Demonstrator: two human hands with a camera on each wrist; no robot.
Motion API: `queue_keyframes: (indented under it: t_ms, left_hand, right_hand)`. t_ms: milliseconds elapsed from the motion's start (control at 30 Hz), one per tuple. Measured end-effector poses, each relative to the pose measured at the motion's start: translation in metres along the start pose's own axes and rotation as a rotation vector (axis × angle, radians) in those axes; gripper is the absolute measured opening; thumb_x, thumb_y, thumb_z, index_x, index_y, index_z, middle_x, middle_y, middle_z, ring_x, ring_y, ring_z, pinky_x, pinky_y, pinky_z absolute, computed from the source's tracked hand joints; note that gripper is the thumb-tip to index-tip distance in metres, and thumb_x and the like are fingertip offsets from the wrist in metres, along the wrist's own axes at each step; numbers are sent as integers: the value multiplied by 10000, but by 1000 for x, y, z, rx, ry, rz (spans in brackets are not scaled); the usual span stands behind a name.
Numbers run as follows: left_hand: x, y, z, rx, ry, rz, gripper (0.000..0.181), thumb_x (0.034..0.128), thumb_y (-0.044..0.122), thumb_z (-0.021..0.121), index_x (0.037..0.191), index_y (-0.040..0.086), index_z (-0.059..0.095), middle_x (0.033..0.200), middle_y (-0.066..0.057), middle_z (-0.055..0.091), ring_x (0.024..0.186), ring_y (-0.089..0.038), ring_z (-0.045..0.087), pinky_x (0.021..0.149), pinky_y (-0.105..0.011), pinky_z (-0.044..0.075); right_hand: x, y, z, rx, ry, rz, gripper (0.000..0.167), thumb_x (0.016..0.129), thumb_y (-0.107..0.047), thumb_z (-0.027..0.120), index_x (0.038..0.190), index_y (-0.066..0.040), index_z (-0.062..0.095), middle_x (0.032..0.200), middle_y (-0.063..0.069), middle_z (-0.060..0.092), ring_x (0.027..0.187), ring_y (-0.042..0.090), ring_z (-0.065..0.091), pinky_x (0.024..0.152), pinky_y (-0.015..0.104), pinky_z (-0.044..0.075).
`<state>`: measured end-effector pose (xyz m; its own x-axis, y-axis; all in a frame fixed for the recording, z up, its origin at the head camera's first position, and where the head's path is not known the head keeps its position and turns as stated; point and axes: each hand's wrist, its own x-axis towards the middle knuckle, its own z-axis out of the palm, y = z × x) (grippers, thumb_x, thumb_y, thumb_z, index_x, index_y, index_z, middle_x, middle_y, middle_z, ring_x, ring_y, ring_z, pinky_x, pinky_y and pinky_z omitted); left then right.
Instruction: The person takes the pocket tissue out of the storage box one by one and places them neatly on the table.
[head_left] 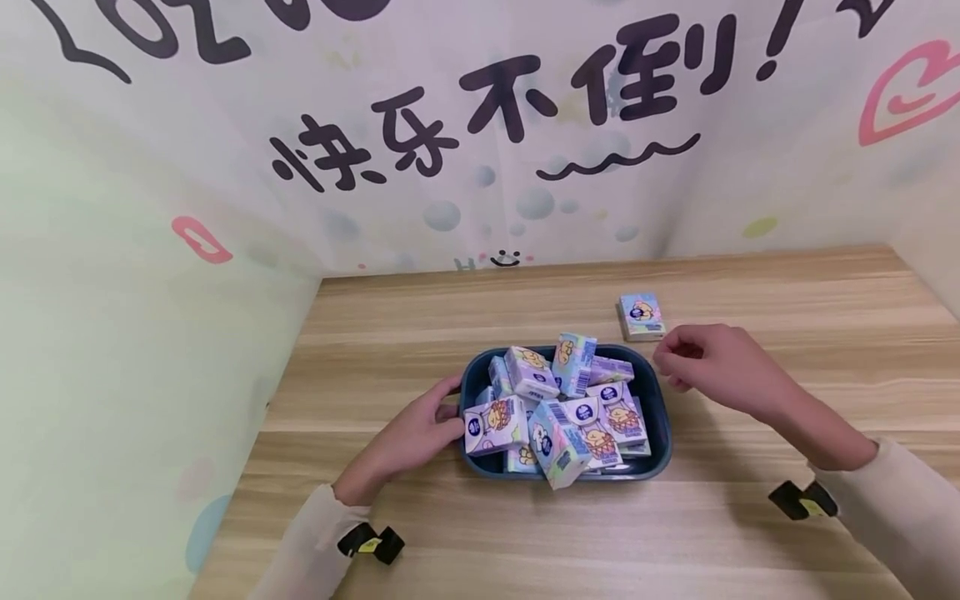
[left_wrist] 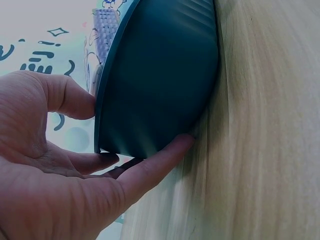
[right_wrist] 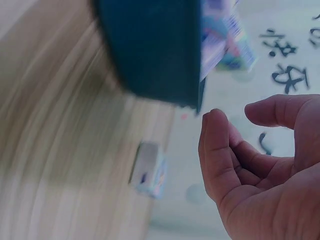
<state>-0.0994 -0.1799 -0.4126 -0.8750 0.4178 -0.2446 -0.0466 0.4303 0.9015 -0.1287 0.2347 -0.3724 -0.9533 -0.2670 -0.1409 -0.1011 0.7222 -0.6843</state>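
A dark teal plastic bin [head_left: 657,454] sits on the table, heaped with several small pocket tissue packs [head_left: 573,362] in blue and lilac cartoon wrappers. My left hand [head_left: 415,433] holds the bin's left end; in the left wrist view its thumb [left_wrist: 77,102] is at the rim and the other fingers lie along the outer wall. Just right of the bin, my right hand [head_left: 720,367] hovers with loosely curled fingers and nothing in them, a gap between thumb and fingertips. One loose tissue pack [head_left: 641,317] lies on the table behind the bin, close to that hand.
The wood-grain table [head_left: 360,342] meets a white printed backdrop [head_left: 420,200] with large dark lettering at its back edge. A pale wall [head_left: 150,350] rises along the left. One lilac-white pack [head_left: 495,423] overhangs the bin's left rim, and another pack [head_left: 558,446] sticks over the front rim.
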Motion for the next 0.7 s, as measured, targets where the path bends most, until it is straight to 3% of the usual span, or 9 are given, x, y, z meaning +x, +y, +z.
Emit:
queue_keyframes:
  t_ms: [333,700]
  left_hand:
    - [0,0,0,5,13,-10,708,1052,109,617,1689,-27,339,1700,-272,391,1429,-455,578,1073,-508,578]
    - [1,-2,0,-9,-11,4,702,1065,116,598,1690,-39,318,1684,-297,397,1430,-458,574,1070,-493,581]
  right_hand:
    - [-16,-40,21,65,-97,-127,192,1055,-198,712,1130,-36,780,929,-1,743,788,139,711,691,287,611]
    - [-22,-73,44,112,-169,-245,62,1021,-200,737,994,-155,770,829,-86,698,769,139,663,682,286,583]
